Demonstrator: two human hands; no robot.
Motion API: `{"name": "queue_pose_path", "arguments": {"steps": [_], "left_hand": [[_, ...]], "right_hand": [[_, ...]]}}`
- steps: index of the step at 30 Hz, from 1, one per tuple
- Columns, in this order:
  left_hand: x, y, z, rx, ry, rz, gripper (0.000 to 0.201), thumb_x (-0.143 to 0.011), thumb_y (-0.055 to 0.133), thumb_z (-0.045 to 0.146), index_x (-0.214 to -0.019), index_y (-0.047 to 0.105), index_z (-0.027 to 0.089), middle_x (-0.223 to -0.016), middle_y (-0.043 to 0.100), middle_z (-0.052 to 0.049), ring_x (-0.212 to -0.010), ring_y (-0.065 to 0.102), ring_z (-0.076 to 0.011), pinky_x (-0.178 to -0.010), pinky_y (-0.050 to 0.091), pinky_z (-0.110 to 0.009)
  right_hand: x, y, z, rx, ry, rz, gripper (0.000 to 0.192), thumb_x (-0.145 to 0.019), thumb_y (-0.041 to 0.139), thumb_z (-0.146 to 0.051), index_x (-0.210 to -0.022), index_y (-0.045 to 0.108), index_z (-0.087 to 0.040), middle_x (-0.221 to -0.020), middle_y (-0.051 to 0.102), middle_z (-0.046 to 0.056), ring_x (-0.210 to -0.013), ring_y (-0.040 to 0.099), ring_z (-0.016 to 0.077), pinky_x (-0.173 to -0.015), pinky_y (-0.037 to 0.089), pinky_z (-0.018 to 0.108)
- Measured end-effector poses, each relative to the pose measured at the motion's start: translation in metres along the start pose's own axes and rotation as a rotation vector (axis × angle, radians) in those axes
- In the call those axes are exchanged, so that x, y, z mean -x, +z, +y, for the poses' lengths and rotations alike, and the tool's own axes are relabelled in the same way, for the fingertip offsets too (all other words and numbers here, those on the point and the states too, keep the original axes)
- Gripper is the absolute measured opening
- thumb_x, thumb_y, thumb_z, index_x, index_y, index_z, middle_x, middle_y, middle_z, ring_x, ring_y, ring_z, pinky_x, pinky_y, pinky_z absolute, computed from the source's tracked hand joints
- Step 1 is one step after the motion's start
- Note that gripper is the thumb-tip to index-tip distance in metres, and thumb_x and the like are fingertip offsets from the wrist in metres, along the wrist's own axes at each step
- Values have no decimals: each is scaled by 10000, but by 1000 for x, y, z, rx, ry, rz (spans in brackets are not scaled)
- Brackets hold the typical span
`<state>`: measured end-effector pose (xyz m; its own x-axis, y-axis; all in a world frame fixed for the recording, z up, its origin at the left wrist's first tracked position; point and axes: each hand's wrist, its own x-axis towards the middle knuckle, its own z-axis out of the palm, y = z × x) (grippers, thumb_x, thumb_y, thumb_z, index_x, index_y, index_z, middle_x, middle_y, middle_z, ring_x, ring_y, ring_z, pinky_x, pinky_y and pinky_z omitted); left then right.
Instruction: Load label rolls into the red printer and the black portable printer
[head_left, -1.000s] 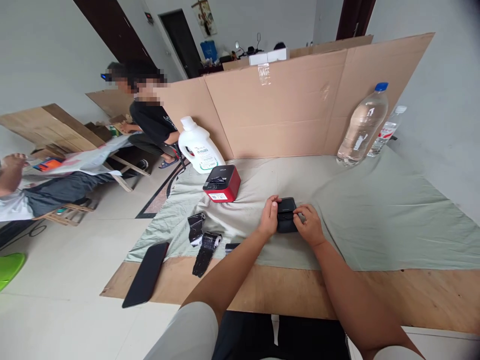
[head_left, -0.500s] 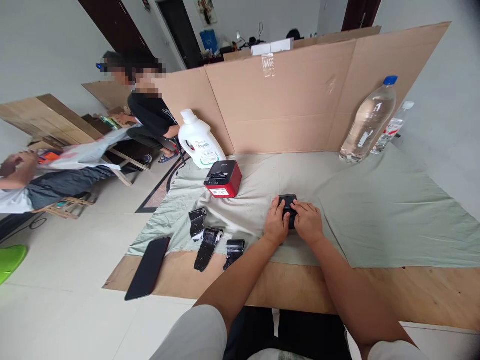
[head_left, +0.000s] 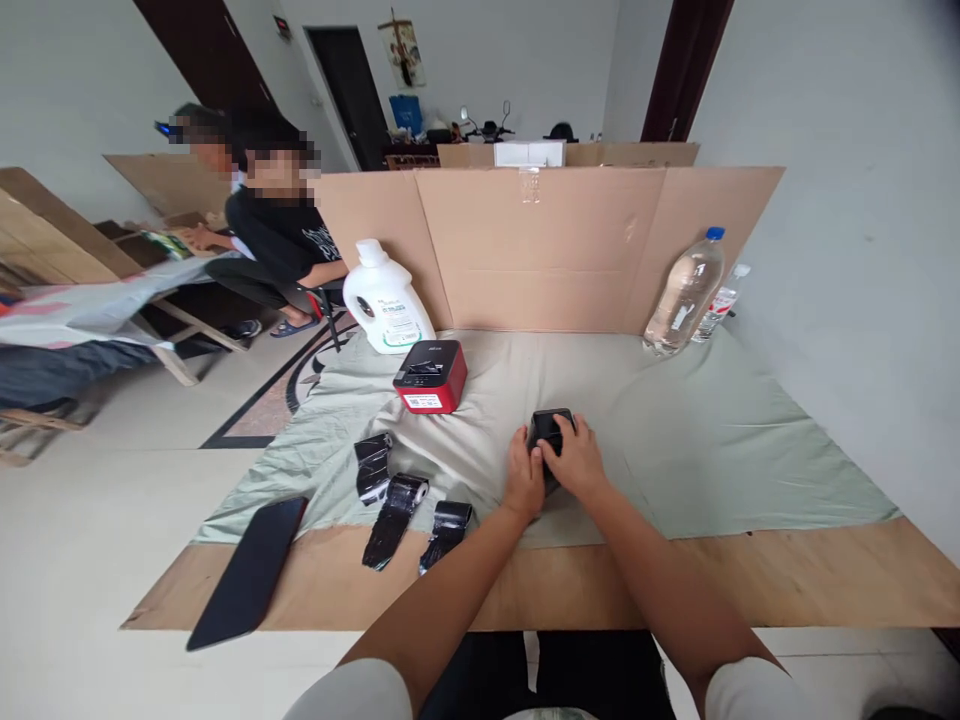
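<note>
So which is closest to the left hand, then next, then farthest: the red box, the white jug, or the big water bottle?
1. Red box, just ahead-left of the left hand.
2. White jug, farther back on the left.
3. Big water bottle, far back on the right.

Bare forearms, short pale-grey sleeves, black trousers.

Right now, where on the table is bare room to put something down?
Free: green cloth between the right hand and the water bottle; also bare wood at the near right. Crowded: black rolls and red box beside the left hand.
</note>
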<state>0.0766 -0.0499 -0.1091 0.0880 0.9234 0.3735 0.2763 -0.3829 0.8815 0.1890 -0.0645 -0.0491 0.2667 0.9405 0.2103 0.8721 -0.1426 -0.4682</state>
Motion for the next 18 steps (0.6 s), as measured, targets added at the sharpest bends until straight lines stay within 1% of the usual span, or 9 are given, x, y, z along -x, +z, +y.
{"name": "queue_pose_path", "arguments": {"steps": [3,6,7,8,11,12,13,14,18], "left_hand": [[4,-4,-1,8,42,68,562,-967,265,525,-1327,422,123,-1293,501,-185,-1245,474,-254,-1086,354,-463],[12,-5,1,-140,106,18,518,-971,270,497,-1299,455,140,-1267,517,-185,-1242,474,-271,-1058,368,-494],[15,-5,3,-227,119,-38,520,-969,277,495,-1308,459,146,-1299,506,-189,-1274,449,-286,-1064,351,-517],[18,-4,6,-323,140,-131,532,-963,294,501,-1329,457,151,-1352,483,-189,-1320,405,-305,-1080,317,-545],[27,-4,18,-559,290,-568,599,-932,363,554,-1431,394,224,-1525,348,-123,-1441,214,-339,-1134,154,-619],[30,-5,22,-595,346,-698,611,-928,369,567,-1458,361,264,-1558,303,-88,-1459,162,-341,-1140,107,-633],[33,-6,26,-613,387,-794,605,-932,360,570,-1474,329,303,-1578,265,-57,-1469,125,-339,-1141,74,-642],[37,-8,30,-618,409,-854,584,-944,339,561,-1482,303,337,-1589,235,-31,-1475,101,-335,-1140,57,-648],[48,-17,42,-578,452,-967,492,-987,286,481,-1475,264,421,-1598,186,36,-1482,73,-314,-1141,56,-657]], "right_hand": [[-1,3,-13,89,95,-136,801,-748,639,-539,-1444,372,-247,-1440,356,220,-1189,471,385,-920,406,528],[-4,3,-8,126,84,-145,813,-740,645,-513,-1452,349,-257,-1404,383,214,-1161,486,374,-917,404,505],[-5,0,-2,128,67,-135,800,-737,643,-499,-1444,360,-257,-1389,398,205,-1157,489,368,-920,405,494],[-8,-4,7,128,57,-119,791,-733,642,-484,-1438,367,-254,-1376,411,197,-1156,490,361,-926,405,485],[-27,-25,47,117,126,-17,788,-727,629,-443,-1435,360,-225,-1336,445,185,-1168,493,340,-962,400,458],[-36,-34,62,109,180,25,783,-732,619,-437,-1434,355,-214,-1320,457,183,-1171,497,333,-974,397,447],[-48,-44,78,104,240,61,774,-739,608,-441,-1433,351,-215,-1308,466,177,-1172,501,328,-981,395,441],[-60,-53,93,105,304,89,775,-739,604,-455,-1431,347,-221,-1301,469,172,-1172,504,329,-981,396,441],[-113,-82,143,125,521,137,809,-729,603,-516,-1434,314,-245,-1308,463,159,-1179,513,331,-966,413,433]]}}
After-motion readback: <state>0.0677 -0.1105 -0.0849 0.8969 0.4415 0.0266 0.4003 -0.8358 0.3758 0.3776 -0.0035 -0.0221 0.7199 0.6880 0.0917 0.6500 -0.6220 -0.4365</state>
